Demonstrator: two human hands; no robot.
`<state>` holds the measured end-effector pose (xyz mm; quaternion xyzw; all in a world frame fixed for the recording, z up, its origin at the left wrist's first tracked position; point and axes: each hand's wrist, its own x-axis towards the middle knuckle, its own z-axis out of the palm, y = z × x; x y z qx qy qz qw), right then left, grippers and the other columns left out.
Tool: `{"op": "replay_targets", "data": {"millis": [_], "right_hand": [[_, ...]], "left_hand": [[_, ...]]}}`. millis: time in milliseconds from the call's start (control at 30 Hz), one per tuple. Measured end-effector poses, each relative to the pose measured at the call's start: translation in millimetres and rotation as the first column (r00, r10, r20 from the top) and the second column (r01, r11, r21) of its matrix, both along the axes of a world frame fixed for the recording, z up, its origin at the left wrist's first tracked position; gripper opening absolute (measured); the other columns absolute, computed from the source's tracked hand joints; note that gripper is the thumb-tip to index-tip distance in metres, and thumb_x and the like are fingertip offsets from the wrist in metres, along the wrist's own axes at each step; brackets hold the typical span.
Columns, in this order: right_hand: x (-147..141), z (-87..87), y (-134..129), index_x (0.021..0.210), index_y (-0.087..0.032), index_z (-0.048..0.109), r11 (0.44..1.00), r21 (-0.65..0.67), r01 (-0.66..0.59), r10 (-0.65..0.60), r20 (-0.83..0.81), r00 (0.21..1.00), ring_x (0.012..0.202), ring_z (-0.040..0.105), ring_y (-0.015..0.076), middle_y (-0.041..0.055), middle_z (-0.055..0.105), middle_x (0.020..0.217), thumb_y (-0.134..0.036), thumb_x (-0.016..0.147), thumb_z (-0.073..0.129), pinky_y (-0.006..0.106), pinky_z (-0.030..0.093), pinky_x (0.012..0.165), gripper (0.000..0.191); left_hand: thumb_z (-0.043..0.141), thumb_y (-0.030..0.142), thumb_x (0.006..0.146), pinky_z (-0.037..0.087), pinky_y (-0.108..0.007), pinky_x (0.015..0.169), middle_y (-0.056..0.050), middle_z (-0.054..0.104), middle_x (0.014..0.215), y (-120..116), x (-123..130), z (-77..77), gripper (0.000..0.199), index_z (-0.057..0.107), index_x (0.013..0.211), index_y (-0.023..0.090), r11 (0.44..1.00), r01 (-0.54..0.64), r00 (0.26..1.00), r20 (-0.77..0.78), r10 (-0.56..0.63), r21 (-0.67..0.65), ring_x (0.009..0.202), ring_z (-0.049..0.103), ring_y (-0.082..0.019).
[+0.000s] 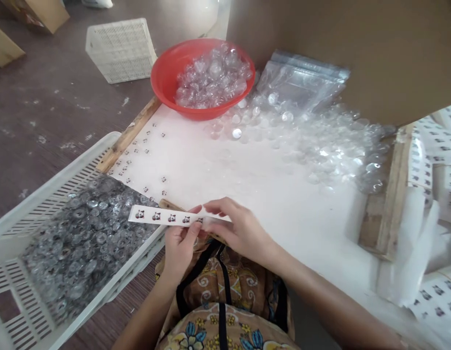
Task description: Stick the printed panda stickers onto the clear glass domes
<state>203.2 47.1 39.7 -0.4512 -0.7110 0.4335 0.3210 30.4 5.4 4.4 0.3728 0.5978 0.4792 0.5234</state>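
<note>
A white strip (163, 217) printed with a row of small panda pictures is held level above the near edge of the white table. My left hand (181, 240) pinches it from below near its middle, thumb on the printed face. At the strip's right part, my right hand (236, 226) has its fingers bent over the strip, thumb and fingertips close together; what they hold there is too small to make out. Small loose panda pieces (145, 189) lie on the white table top (196, 170) beyond the left hand.
A white crate (112, 291) of clear round pieces stands at left. Beyond the table centre is a red basin (163, 80) with clear pieces. Loose clear discs (334, 146) and plastic bags (298, 80) lie at right, near a wooden edge (395, 204) and printed sheets (437, 296).
</note>
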Motion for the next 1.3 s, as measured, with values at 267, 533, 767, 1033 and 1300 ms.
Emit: {"op": "replay_targets", "data": {"millis": [267,533,767,1033,1300], "right_hand": [[-21.7,-27.5,-16.1,0.107,-0.023,0.063,0.959,0.283,-0.035,0.003,0.112,0.994,0.093,0.065,0.0176,0.007,0.069,0.103,-0.018,0.097,0.049,0.029,0.055,0.076,0.018],[-20.0,-8.2,20.2,0.082,-0.021,0.062,0.983,0.066,0.171,-0.163,-0.105,0.981,0.083,0.062,0.0165,0.0041,0.065,0.087,-0.022,0.088,0.06,0.029,0.052,0.071,0.006],[-37.3,-33.0,78.6,0.074,-0.019,0.061,0.991,-0.131,0.024,-0.006,0.139,0.99,0.059,0.053,0.0097,-0.003,0.064,0.069,-0.022,0.08,0.066,0.023,0.04,0.059,0.008],[-55.2,-44.9,89.5,0.076,-0.021,0.064,0.992,-0.115,-0.048,0.085,0.336,0.938,0.066,0.057,0.0123,-0.0023,0.067,0.073,-0.014,0.078,0.064,0.025,0.04,0.065,0.007],[-71.4,-45.6,80.4,0.083,-0.02,0.064,0.993,0.082,-0.081,0.015,0.604,0.797,0.078,0.057,0.0191,0.0083,0.062,0.096,-0.014,0.086,0.057,0.028,0.038,0.062,0.009]], "left_hand": [[0.059,0.056,0.086,0.056,-0.032,0.062,-0.011,0.073,0.079,-18.1,0.8,-18.2,0.053,0.071,0.111,0.012,0.994,-0.061,0.982,0.175,0.076,-0.091,0.066,0.068,-0.023],[0.061,0.053,0.086,0.054,-0.029,0.059,-0.009,0.073,0.075,-19.1,-7.2,-28.7,0.046,0.074,0.098,0.01,0.982,-0.136,0.959,0.23,0.164,-0.132,0.062,0.067,-0.02],[0.062,0.051,0.087,0.053,-0.028,0.06,-0.01,0.074,0.081,-24.1,-15.0,-35.3,0.043,0.074,0.099,0.012,0.98,-0.125,0.956,0.245,0.161,-0.155,0.064,0.067,-0.02],[0.062,0.053,0.086,0.051,-0.027,0.057,-0.009,0.072,0.076,-20.5,-23.5,-30.8,0.046,0.075,0.096,0.01,0.982,-0.106,0.961,0.239,0.142,-0.156,0.061,0.065,-0.018],[0.062,0.054,0.085,0.051,-0.027,0.059,-0.008,0.071,0.072,-17.0,-25.0,-28.0,0.047,0.074,0.095,0.01,0.984,-0.098,0.961,0.242,0.133,-0.151,0.061,0.064,-0.019]]}}
